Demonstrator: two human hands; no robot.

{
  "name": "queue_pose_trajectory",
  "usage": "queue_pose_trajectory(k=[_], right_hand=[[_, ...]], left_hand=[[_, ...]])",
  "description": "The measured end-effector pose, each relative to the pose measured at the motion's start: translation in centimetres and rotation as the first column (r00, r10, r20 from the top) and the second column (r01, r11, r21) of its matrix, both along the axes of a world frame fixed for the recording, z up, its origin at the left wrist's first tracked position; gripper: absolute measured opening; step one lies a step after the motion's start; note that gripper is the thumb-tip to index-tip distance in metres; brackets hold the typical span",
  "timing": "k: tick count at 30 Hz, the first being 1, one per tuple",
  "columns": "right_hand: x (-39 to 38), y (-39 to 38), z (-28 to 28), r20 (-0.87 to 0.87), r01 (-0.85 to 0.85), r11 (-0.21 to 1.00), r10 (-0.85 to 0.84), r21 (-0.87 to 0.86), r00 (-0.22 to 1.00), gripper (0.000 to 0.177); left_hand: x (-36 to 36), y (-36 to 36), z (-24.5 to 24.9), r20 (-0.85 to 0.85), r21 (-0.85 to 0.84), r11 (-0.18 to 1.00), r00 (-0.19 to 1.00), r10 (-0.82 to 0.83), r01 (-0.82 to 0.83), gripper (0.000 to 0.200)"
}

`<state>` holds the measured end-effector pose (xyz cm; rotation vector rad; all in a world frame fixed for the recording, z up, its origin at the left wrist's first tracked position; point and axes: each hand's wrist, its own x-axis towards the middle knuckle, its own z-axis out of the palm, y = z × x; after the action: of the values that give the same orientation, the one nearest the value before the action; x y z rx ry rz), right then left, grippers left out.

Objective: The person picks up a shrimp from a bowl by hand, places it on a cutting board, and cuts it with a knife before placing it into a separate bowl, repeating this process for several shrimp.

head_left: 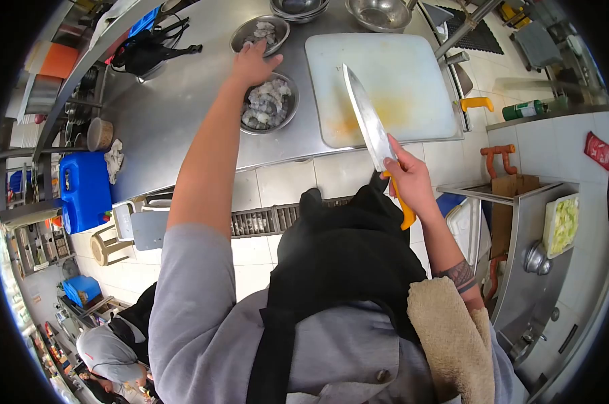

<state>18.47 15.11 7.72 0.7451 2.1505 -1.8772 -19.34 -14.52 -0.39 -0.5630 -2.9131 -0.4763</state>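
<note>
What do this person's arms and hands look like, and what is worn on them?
The left hand and the right hand are bare, without gloves. A grey fabric sleeve covers the left upper arm, and both forearms are uncovered. A dark patterned tattoo band circles the right forearm near the elbow. A beige terry towel drapes over the right upper arm.

Long orange-handled knife [370, 124] is tilting over a white cutting board [412, 74]; a metal bowl [295, 106] of raw shrimp [267, 106] is sitting beside it on the worktop [176, 114]
</note>
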Motion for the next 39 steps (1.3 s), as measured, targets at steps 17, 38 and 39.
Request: queue_pose_trajectory(k=[17,38,39], right_hand=[[5.3,2.3,-2.6,-0.002,0.16,0.987,-0.16,-0.015,0.987,0.057],[5.5,2.4,-6.2,0.1,0.154,0.983,-0.145,-0.095,0.984,0.058],[4.8,2.6,-6.3,0.079,0.117,0.986,-0.108,-0.115,0.991,0.059]], left_hand=[[9.6,-1.1,1.6,0.142,-0.382,0.912,0.965,0.218,-0.15,0.038],[21.3,10.6,-1.1,-0.121,0.255,0.823,0.861,-0.493,0.507,0.022],[20.9,10.8,-1.2,-0.115,0.25,0.856,0.892,-0.437,0.452,0.021]])
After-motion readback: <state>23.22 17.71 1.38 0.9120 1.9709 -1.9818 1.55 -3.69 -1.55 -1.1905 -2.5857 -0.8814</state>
